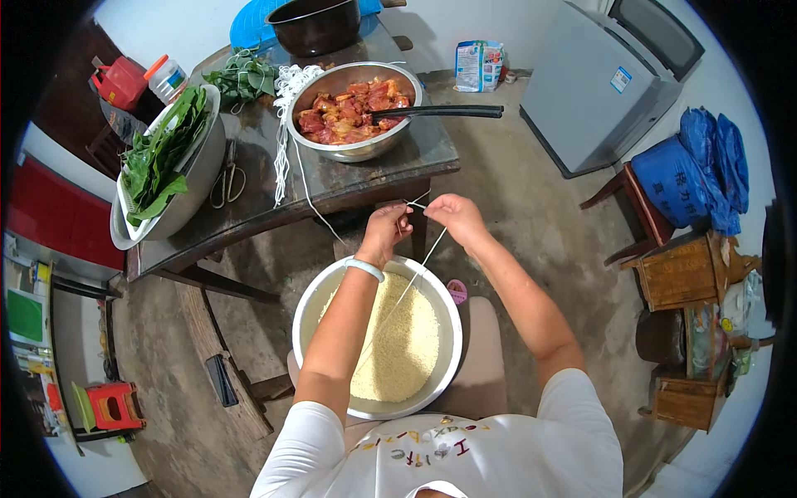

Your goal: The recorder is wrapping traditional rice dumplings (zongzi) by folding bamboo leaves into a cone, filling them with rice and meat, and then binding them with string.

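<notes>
Just beyond the table's front edge, my left hand (390, 228) and my right hand (459, 218) pinch a thin white string (416, 204) between their fingertips. A length of it slants down from my right hand over the rice. Below my hands, a large white-rimmed basin (306, 311) holds pale yellowish grains that look like rice (411, 342), partly hidden behind my left forearm. A bundle of white string (282, 159) hangs over the table edge beside a steel bowl (356, 152) of marinated meat chunks (348, 115). Black chopsticks (445, 111) rest across its rim.
Green leaves (163, 159) lie in a white basket inside a grey basin (208, 168) on the dark table (252, 215). Scissors (228, 180) are beside it. Behind stands a dark pot (317, 31). A wooden bench (208, 348) holds a black phone-like object (221, 380). A washing machine (598, 93) stands right.
</notes>
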